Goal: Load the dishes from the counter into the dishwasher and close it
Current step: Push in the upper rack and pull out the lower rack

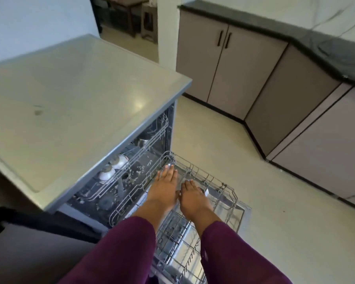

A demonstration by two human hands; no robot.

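The dishwasher (170, 119) stands open under a grey counter (80, 95). Its lower rack (230, 193) is pulled out over the lowered door (245, 208). The upper rack (139, 152) sits further in and holds two white bowls (106, 174) and a steel vessel (142, 141). My left hand (164, 187) lies palm down over the lower rack, fingers straight, fingertips at the rack's far rim. My right hand (193, 198) is beside it, also palm down inside the rack. A shiny metal piece (207, 191) shows at its right edge; whether the hand holds it is unclear.
The grey counter top above the dishwasher is bare. Brown cabinets (223, 64) with a black worktop (326, 50) run along the right wall. Pale floor (223, 140) lies between them and the dishwasher. A doorway (129, 23) opens at the back.
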